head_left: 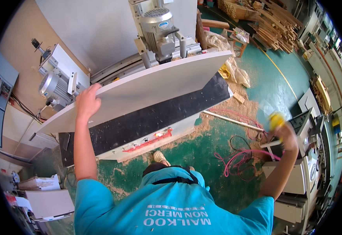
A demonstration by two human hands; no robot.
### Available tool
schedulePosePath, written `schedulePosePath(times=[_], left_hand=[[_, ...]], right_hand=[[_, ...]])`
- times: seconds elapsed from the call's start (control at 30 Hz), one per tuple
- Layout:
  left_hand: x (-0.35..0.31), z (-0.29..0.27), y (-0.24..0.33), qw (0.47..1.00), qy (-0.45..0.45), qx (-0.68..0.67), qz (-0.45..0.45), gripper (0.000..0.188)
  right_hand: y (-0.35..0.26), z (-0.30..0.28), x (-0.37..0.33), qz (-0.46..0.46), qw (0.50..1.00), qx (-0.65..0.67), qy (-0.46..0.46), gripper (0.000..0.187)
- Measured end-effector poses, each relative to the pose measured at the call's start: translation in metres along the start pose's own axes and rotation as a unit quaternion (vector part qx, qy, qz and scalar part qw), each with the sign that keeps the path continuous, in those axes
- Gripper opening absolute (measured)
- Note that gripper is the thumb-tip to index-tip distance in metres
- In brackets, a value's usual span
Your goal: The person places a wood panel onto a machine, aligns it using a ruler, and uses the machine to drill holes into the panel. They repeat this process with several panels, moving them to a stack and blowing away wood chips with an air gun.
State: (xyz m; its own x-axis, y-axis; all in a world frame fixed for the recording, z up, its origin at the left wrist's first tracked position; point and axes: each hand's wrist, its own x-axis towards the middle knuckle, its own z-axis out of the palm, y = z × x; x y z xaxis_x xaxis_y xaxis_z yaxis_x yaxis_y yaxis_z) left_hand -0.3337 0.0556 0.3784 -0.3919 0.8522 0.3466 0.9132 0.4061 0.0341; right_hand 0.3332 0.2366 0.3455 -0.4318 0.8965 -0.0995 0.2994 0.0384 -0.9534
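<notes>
White board: here it is, a long white board (151, 84) up on edge and leaning, reaching from your left hand (88, 102) across toward your right side.
Left hand: clamped on the board's upper edge near its left end, fingertips out of sight; your forearm runs almost straight ahead of you.
Right hand: out wide goes your right hand (287, 135), elbow bent, well clear of the board, wrapped around a yellow object (276, 120); too blurred to say what kind.
Black bed: the black machine bed (151, 121) spreads beneath the board, between your hands and to the front.
Red part: a red strip (151, 141) along the machine's near side, to the right of your left forearm.
Pale sack: slumped past the board's far right end, ahead of your right hand, the pale sack (239, 75); contents, you can't tell.
Motors: one grey motor (157, 33) beyond the board, another motor (53, 88) just left of your left hand.
Pink hose: coils of pink hose (237, 158) on the floor, nearer you than your right hand.
</notes>
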Motion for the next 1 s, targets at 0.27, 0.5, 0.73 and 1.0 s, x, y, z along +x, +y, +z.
schedulePosePath(times=[0.27, 0.5, 0.73, 1.0], left_hand=[[0.053, 0.022, -0.008, 0.994, 0.093, -0.023, 0.049, 0.048], [0.056, 0.056, 0.001, 0.946, 0.289, 0.13, 0.061, 0.065], [0.027, 0.029, 0.018, 0.962, 0.254, 0.101, 0.025, 0.069], [0.033, 0.049, 0.032, 0.992, -0.066, 0.015, -0.107, 0.07]], right_hand=[[0.106, 0.049, 0.047, 0.085, 0.992, -0.065, 0.07, 0.026], [0.175, 0.259, 0.001, 0.077, 0.96, -0.085, -0.257, 0.034], [0.347, 0.253, 0.061, 0.25, 0.864, 0.331, 0.285, 0.044], [0.275, 0.418, 0.068, 0.175, 0.678, 0.622, 0.349, 0.044]])
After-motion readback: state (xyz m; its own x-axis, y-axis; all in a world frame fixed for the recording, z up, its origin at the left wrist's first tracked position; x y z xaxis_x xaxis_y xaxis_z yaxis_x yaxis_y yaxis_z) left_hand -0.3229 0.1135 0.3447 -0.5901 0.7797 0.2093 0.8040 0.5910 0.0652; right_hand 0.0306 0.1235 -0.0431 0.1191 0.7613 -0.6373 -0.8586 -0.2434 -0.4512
